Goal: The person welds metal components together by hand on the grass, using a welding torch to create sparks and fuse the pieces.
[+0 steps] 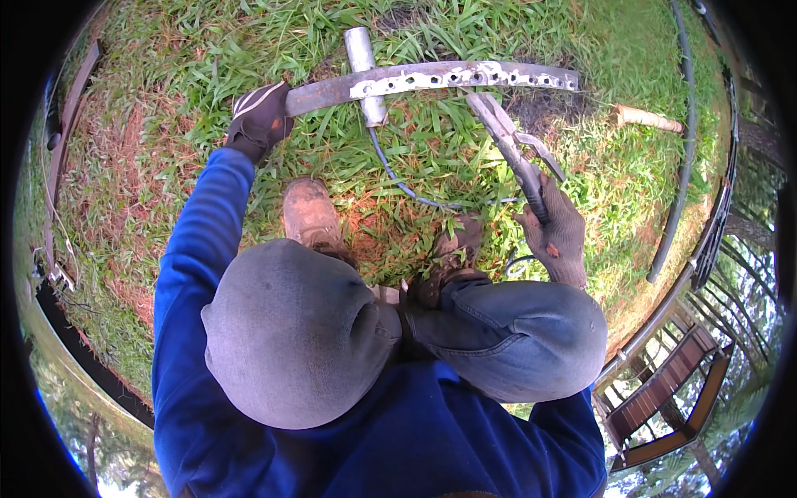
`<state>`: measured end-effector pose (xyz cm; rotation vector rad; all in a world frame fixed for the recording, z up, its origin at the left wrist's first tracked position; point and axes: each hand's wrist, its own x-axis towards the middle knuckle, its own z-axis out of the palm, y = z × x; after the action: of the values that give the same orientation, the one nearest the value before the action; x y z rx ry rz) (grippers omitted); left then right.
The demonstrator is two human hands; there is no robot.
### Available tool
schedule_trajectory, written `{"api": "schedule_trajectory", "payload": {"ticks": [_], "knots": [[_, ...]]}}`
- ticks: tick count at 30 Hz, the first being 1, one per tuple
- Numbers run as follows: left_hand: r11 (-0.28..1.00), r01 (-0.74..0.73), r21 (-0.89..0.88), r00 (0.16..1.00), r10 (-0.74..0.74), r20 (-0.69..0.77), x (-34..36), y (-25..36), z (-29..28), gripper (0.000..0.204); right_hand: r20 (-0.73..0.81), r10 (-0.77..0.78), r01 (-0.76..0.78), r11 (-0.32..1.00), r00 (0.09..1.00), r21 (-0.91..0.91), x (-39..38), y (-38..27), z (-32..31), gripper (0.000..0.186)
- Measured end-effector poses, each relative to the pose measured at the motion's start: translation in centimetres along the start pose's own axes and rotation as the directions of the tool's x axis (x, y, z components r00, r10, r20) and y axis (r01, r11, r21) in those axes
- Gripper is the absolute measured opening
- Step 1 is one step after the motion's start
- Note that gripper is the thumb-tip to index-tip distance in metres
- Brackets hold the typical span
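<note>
My left hand [261,120], in a dark glove with pale stripes, is closed round the left end of a long flat metal bar [320,95]. The bar has a row of holes along its right part, with white marking around them. It lies across a short grey metal pipe [359,51] on the grass. In a brown glove, my right hand [554,232] grips the dark handle of a welding electrode holder [502,129] with a side lever. The holder's jaws reach the bar's near edge; whether they touch it, I cannot tell.
A blue-grey cable [390,170] runs from beside the pipe toward my right hand. My boots [311,212] stand on the grass below the bar. To the right lie an orange-brown cylinder [652,119] and a long dark pipe [689,141]. A rusty metal strip [70,137] lies at far left.
</note>
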<state>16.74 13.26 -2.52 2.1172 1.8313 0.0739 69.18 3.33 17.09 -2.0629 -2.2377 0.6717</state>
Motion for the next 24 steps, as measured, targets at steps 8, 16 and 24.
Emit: {"api": "schedule_trajectory", "payload": {"ticks": [8, 16, 24], "knots": [[0.999, 0.036, -0.012, 0.999, -0.036, -0.012, 0.3, -0.4, 1.1, 0.02, 0.145, 0.253, -0.291, 0.788, 0.957, 0.543, -0.6, 0.3, 1.7, 0.075], [0.998, 0.07, -0.01, 0.997, -0.07, 0.029, 0.1, 0.1, 0.4, 0.027, -0.116, -0.038, 0.045, 0.997, 0.993, 0.059, -0.3, 0.7, 0.0, 0.077], [0.999, 0.045, -0.013, 0.998, -0.044, 0.048, -0.1, 0.8, -0.7, 0.026, -0.008, 0.02, -0.02, 0.999, 1.0, 0.045, -0.1, 0.3, -0.1, 0.081]]}}
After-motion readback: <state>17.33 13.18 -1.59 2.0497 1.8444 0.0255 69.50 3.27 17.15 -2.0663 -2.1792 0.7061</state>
